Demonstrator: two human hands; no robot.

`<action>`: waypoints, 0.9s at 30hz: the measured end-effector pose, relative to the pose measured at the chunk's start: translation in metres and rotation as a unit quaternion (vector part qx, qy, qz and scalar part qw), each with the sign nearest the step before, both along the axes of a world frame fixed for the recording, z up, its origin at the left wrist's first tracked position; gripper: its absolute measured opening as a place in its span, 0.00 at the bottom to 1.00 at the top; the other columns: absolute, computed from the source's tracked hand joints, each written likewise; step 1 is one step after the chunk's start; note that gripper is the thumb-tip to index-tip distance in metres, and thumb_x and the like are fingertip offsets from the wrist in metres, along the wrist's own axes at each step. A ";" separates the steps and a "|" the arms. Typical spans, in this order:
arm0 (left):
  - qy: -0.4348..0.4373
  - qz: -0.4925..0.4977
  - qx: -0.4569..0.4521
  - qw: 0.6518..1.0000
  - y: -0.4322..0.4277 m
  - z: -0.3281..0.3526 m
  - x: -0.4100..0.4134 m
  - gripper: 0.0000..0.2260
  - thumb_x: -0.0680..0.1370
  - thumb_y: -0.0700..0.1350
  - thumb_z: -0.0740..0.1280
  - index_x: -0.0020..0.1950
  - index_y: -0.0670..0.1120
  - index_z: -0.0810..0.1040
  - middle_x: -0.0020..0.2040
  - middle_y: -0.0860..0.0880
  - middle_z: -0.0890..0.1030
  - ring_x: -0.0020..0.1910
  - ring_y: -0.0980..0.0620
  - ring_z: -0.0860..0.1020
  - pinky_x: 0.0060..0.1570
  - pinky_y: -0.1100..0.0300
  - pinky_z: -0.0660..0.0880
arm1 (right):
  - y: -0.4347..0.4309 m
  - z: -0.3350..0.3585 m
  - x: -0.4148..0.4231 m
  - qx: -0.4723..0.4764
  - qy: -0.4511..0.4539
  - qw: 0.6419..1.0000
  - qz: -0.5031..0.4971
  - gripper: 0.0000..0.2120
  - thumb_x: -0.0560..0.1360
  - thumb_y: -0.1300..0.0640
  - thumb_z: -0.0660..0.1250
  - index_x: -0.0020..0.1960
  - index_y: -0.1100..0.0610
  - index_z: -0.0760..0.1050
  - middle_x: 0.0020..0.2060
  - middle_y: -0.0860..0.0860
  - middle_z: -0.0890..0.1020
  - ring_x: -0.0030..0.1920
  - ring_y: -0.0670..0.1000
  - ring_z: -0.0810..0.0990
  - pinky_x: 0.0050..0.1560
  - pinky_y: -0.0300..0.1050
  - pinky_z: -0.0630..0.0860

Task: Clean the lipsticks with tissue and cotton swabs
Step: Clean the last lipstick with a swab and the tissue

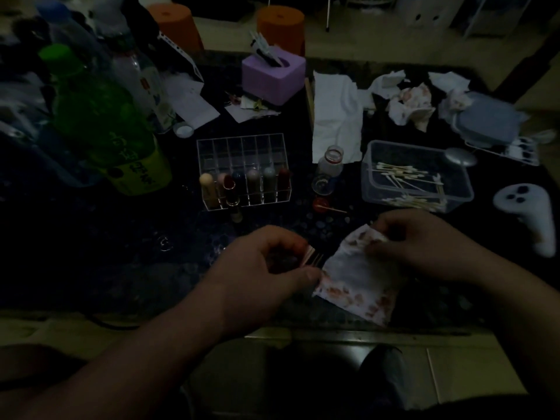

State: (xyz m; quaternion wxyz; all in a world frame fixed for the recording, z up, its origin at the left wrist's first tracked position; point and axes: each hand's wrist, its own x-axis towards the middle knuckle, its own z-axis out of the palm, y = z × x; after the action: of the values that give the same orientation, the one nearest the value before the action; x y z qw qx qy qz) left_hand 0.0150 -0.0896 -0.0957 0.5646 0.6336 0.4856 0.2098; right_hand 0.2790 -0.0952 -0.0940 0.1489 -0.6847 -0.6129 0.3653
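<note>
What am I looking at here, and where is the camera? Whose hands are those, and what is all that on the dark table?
There is no machine here. A person wears one camera on the head, and it looks down at their own hands. The left hand grips a small tube, probably a lipstick, though the picture is dim. The right hand pinches a red-stained tissue. On the table stand a clear organizer with lipsticks, a tub of cotton swabs, a purple tissue box, a green bottle and crumpled tissues.

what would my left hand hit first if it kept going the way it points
Likely the stained tissue that the right hand pinches, just past the lipstick the left hand grips; depth unclear.
</note>
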 end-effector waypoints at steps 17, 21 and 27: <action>-0.057 -0.029 -0.025 0.998 0.001 0.015 -0.004 0.10 0.70 0.40 0.78 0.47 0.52 0.85 0.46 0.52 0.87 0.48 0.54 0.85 0.55 0.51 0.81 | -0.022 0.023 -0.051 -0.105 0.448 0.873 -0.160 0.07 0.71 0.63 0.71 0.49 0.62 0.83 0.45 0.61 0.86 0.42 0.58 0.86 0.36 0.46 0.82; 0.017 -0.031 0.058 0.998 0.004 0.007 -0.011 0.08 0.72 0.47 0.78 0.47 0.55 0.83 0.53 0.57 0.81 0.53 0.59 0.81 0.57 0.52 0.79 | -0.023 0.022 -0.060 0.161 0.183 0.966 -0.088 0.02 0.72 0.56 0.74 0.43 0.54 0.83 0.38 0.48 0.85 0.36 0.45 0.84 0.37 0.37 0.80; 0.034 -0.033 0.013 0.999 0.004 0.015 -0.019 0.08 0.74 0.43 0.76 0.48 0.55 0.82 0.41 0.53 0.85 0.40 0.53 0.85 0.47 0.48 0.83 | -0.030 0.010 -0.080 0.299 0.160 0.941 0.017 0.03 0.72 0.63 0.75 0.45 0.60 0.82 0.40 0.53 0.84 0.42 0.53 0.84 0.43 0.52 0.79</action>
State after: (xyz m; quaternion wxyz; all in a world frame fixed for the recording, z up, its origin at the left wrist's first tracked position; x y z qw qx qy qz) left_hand -0.0041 -0.0853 -0.0802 0.5462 0.6632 0.4807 0.1755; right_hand 0.1985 -0.1248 -0.0842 0.4369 -0.5305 -0.6734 0.2725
